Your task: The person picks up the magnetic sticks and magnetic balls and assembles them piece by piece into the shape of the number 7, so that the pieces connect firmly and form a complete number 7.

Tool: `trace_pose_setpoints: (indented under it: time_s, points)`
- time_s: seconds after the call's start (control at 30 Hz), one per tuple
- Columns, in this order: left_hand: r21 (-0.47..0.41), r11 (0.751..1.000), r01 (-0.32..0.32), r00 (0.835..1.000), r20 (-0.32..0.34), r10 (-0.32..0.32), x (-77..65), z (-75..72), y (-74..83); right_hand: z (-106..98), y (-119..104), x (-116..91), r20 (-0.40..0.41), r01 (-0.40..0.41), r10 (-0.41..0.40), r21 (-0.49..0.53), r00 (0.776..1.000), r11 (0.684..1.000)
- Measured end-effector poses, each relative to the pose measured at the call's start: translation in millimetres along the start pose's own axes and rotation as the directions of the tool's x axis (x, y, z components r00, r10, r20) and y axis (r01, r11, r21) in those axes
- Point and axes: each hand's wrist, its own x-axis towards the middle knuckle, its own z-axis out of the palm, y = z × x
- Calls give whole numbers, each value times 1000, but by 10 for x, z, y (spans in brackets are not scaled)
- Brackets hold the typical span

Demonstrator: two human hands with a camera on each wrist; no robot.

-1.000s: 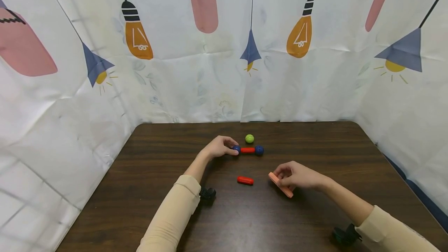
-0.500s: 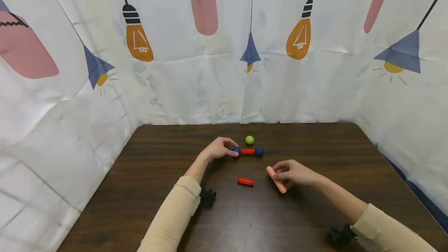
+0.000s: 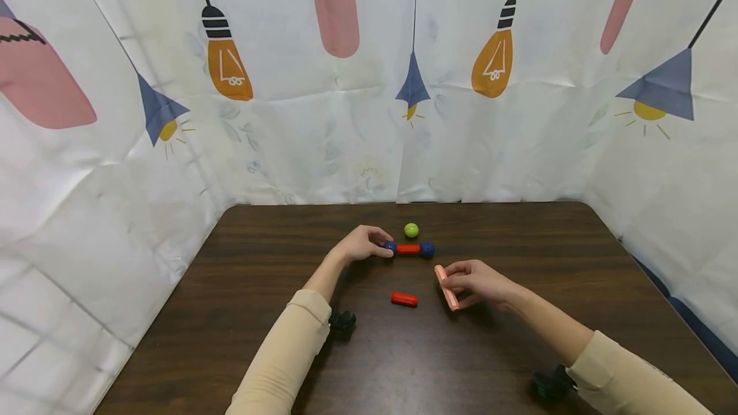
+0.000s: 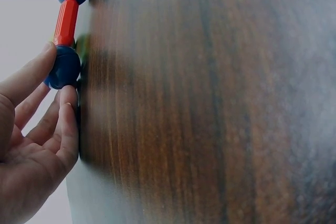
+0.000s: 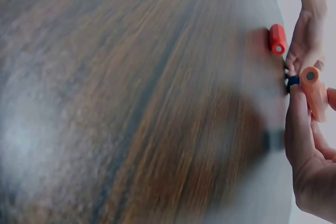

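Observation:
My left hand pinches a blue ball between thumb and fingers. A red rod joins that ball to a second blue ball, and the three lie in a line near the table's far side. My right hand grips an orange rod, tilted, a little nearer and to the right of that line. One end of the orange rod shows a dark round inset in the right wrist view. Between the hands and closer to me lies a loose red rod.
A small green ball sits just behind the joined pieces. The brown wooden table ends at a white printed curtain. Dark wrist cameras hang below both sleeves, the right one low over the table.
My right hand has moved left and slightly farther away with the orange rod, which has turned more upright in the head view. The left hand stays where it was on the blue ball.

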Motion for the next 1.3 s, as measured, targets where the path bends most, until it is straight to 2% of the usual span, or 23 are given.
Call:
trace_pose_setpoints:
  time_s: [0.23, 0.53, 0.97, 1.3]
  points:
    - [-2, 1000, 7, 1000, -4, -7, 5, 5, -17, 68, -7, 79, -20, -10, 11, 47, 1000, 999]
    - [-3, 1000, 5, 1000, -4, -5, 8, 3, -32, 118, -51, 160, 1, -26, 26, 119, 1000, 993]
    - [12, 1000, 2, 1000, 0, -2, 22, -6, -37, 186, -66, 254, -42, -57, 66, 200, 997, 978]
    - [6, 1000, 3, 1000, -2, -3, 8, -5, -22, 224, -77, 301, -41, -23, 32, 221, 999, 975]
